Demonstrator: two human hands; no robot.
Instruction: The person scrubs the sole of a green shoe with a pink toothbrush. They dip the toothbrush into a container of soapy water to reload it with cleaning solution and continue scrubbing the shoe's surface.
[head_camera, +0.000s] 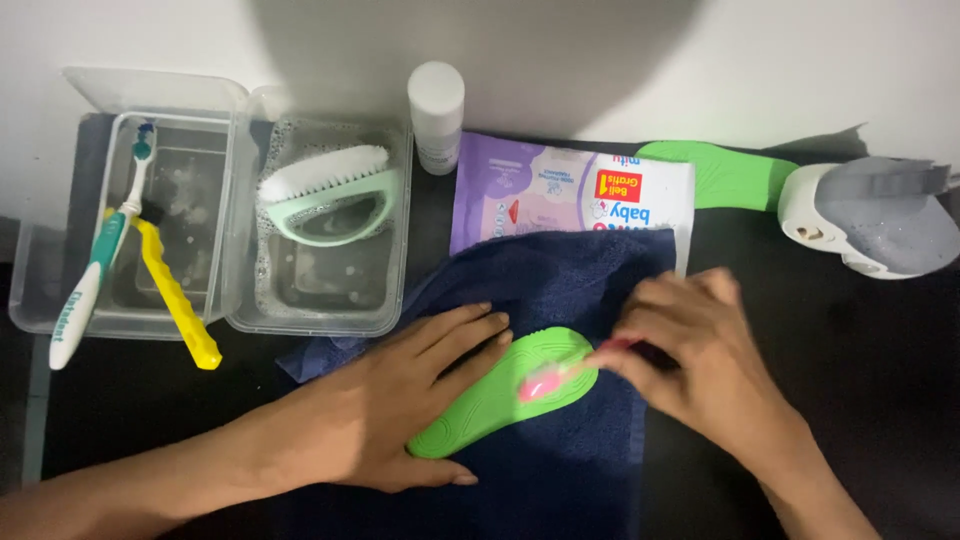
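Head view, looking straight down: a bright green insole (500, 395) lies on a dark blue towel (560, 300), its long axis running diagonally from the lower left, near the left hand's thumb, up to the right under the brush. The left hand (400, 400) lies flat along the insole's upper-left edge, fingers straight and close together, thumb below the near end, pinning it to the towel. The right hand (700, 360) comes in from the right, its fingers curled and pinched around the handle of a pink toothbrush (555, 378) whose head rests on the insole's wider right end. So the insole lies between the two hands, touching the left, reached by the right only through the brush. The brush handle is mostly hidden in the right fist, and its bristles blur. Behind, a second green insole (725, 175) is partly covered by a wipes packet (560, 195), and a grey-and-white shoe (870, 215) is cut by the frame edge.
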